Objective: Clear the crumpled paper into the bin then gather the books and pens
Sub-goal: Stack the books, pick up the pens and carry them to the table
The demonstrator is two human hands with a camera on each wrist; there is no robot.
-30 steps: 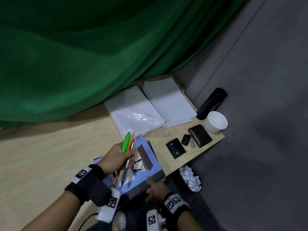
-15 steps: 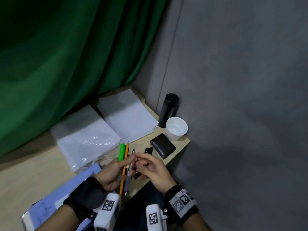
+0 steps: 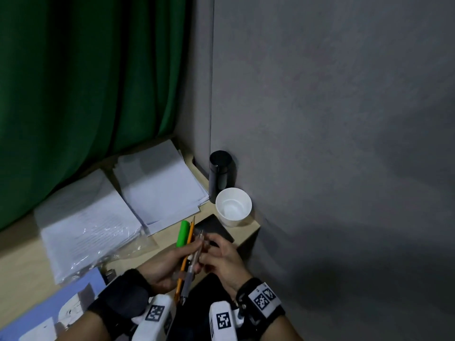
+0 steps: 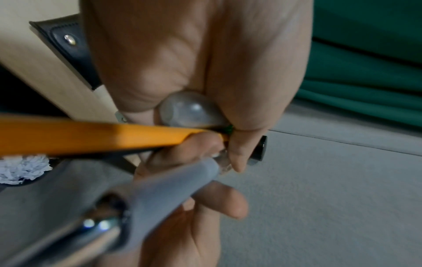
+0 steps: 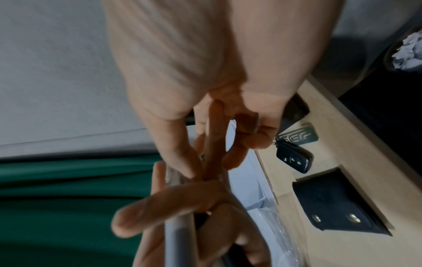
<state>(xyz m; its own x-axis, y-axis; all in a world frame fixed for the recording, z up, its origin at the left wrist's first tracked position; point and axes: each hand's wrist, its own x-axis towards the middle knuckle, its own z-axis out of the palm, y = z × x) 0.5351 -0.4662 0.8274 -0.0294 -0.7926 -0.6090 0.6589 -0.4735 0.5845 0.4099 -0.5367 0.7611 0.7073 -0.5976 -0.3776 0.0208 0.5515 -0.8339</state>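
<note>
My left hand (image 3: pixel 170 264) grips a bundle over the desk's front right corner: a green highlighter (image 3: pixel 182 233), an orange pencil (image 3: pixel 190 228) and a grey pen (image 3: pixel 194 262). My right hand (image 3: pixel 219 254) meets it from the right, and its fingertips pinch the grey pen near its upper end. The left wrist view shows the orange pencil (image 4: pixel 91 139) and the grey pen (image 4: pixel 160 195) crossing my palm. A blue book (image 3: pixel 49 308) lies at the lower left of the desk. Crumpled paper (image 5: pixel 408 54) fills the bin on the floor.
Two stacks of white paper (image 3: pixel 160 185), one in plastic wrap (image 3: pixel 86 222), lie at the back. A black bottle (image 3: pixel 219 173), white cup (image 3: pixel 233 206) and black wallet (image 3: pixel 216 230) crowd the right corner. A key fob (image 5: pixel 294 159) and black card case (image 5: pixel 335 200) lie near the front edge.
My right hand left the book's front edge and came up to the pens in my left hand. The view swung right, so the book now sits at the lower left.
</note>
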